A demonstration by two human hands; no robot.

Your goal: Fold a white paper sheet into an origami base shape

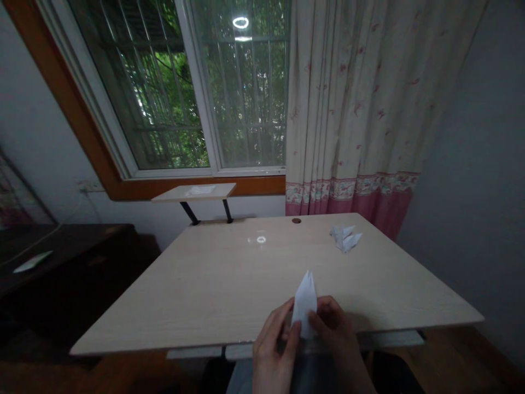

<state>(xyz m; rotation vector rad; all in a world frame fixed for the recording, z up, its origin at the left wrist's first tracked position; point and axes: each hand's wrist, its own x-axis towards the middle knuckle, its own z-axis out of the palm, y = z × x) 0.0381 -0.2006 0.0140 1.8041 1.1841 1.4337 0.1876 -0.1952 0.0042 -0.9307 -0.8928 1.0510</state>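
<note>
Where the near edge of the pale wooden desk point(213, 284) comes closest to the person, both hands are closed on a small white folded paper shape point(305, 301), whose two narrow pointed tips stand up and lean away over the desk top. The left hand point(274, 350) pinches the lower left side of the paper between thumb and fingers, while the right hand point(338, 331) grips the lower right side with its fingers curled in around the edge. The two hands sit close together at the base of the paper, and whether they touch each other cannot be told. The paper is held just above the desk near its front edge; its lower part is hidden behind the fingers. Well apart from it, toward the far right of the desk, lies a little heap of crumpled-looking white folded papers point(345, 237) with several sharp points. A small round brown hole point(296, 220) sits at the far edge of the desk, near the middle. Behind the desk, a light narrow wall shelf on black brackets point(192, 192) hangs under a wide barred window with a brown wooden frame point(180, 87), through which green leaves show. A cream curtain with a pink patterned hem point(361, 98) hangs to the right of the window. On the left stands a dark wooden cabinet point(69, 257), and a flat pale sheet of paper point(33, 262) lies on its top.
</note>
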